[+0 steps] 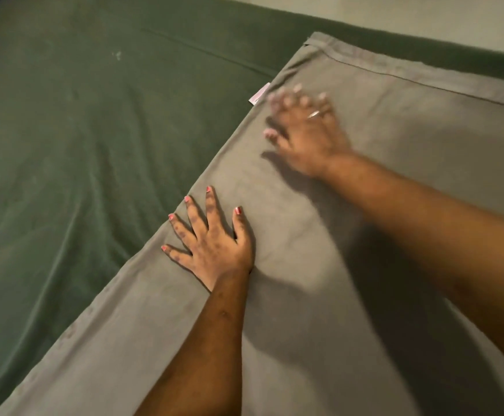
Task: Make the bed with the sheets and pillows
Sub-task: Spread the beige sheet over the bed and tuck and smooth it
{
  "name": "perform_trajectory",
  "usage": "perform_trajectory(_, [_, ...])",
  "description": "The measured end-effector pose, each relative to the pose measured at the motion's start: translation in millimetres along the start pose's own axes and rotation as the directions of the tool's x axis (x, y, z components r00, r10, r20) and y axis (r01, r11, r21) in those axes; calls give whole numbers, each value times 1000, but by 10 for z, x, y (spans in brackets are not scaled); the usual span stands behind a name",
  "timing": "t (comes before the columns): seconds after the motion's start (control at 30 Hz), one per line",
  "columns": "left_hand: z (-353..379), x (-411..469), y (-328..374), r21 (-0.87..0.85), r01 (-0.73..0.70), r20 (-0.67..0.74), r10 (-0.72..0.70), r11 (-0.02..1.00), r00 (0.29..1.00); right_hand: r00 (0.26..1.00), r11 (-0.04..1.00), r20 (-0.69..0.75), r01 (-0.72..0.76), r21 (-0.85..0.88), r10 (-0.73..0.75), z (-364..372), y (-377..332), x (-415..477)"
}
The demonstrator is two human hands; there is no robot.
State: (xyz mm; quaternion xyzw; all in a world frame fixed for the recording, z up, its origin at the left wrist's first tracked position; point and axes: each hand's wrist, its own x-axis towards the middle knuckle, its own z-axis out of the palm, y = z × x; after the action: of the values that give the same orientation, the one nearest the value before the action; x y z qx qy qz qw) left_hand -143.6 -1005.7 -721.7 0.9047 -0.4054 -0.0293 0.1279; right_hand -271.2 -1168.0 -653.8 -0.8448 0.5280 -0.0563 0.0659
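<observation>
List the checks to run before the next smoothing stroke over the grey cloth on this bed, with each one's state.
1. Left hand flat on the grey cloth, fingers spread: ok.
2. Right hand touching the cloth: cannot tell, blurred.
3. Cloth free of big folds around the hands: ok.
4. Green sheet smooth: not ok, creases cross it.
5. Label tucked in: not ok, it sticks out at the cloth's edge.

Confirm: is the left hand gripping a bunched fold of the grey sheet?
No, the left hand lies flat on the grey sheet, its fingers straight and spread, pinching nothing.
</observation>
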Motion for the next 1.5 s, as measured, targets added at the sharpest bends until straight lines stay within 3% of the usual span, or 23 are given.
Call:
perform_trajectory(0.1, [4, 5, -10, 17, -8, -1, 8, 1000, 1000, 909, 923, 173, 386, -8, -378, 238, -501, -556])
perform_trajectory(0.17, [-2, 2, -9, 22, -6, 0, 6, 1000, 1000, 906, 912, 148, 408, -47, -397, 272, -376, -698])
perform_trajectory(0.33, [-36, 1, 10, -12, 7, 5, -7, 1000, 1000, 999, 992, 29, 28, -122, -24, 37, 755, -362])
perform_trajectory(0.47, [-32, 5, 16, -13, 9, 1, -9, 1000, 1000, 961, 930, -3, -267, -254, 275, -213, 1501, -194])
perform_trajectory(0.53, [-35, 8, 20, -4, 5, 3, -5, 1000, 1000, 944, 913, -63, -328, -244, 323, -283, 1395, -188])
perform_trajectory(0.6, [-37, 15, 20, -6, 5, 5, -5, 1000, 1000, 976, 965, -68, -215, -152, 207, -249, 925, -341])
perform_trajectory(0.67, [-39, 26, 17, -7, 6, 5, -6, 1000, 1000, 1000, 997, 8, 4, -81, -3, -15, 223, -739])
perform_trajectory(0.73, [-53, 22, 11, 0, 4, 12, -4, 1000, 1000, 969, 972, 102, 229, -54, -223, 233, -389, -1303])
perform_trajectory(0.8, [-99, 32, 22, -5, -8, 46, 8, 1000, 999, 946, 949, 128, 308, -60, -299, 306, -392, -1456])
perform_trajectory(0.87, [-184, 45, -3, -50, -55, 108, 60, 997, 992, 973, 969, 51, 227, -94, -223, 231, -29, -1295])
perform_trajectory(0.93, [-329, 17, -132, -121, -149, 156, 167, 982, 974, 999, 988, -33, 23, -152, -29, 69, 461, -1082])
perform_trajectory(1.03, [-558, -239, -432, -112, -370, 269, 386, 922, 882, 954, 910, 3, -284, -301, 299, 107, 1361, -807])
perform_trajectory(1.1, [-679, -618, -783, -109, -430, 301, 442, 896, 845, 944, 910, 42, -304, -283, 329, 145, 1399, -822])
perform_trajectory(1.2, [-788, -1224, -1396, -99, -405, 255, 417, 909, 872, 990, 978, -37, -139, -157, 135, 142, 334, -1316])
perform_trajectory(1.33, [-974, -1750, -2221, -36, -257, 249, 258, 966, 933, 957, 967, 146, 254, -7, -251, 243, -1442, -2200])
perform_trajectory(1.4, [-1063, -1952, -2537, -4, -213, 244, 208, 977, 947, 910, 937, 234, 349, 18, -343, 414, -1987, -2617])
perform_trajectory(1.5, [-1172, -2239, -2930, 19, -136, 223, 129, 990, 966, 888, 914, 224, 404, 36, -401, 624, -2443, -3200])
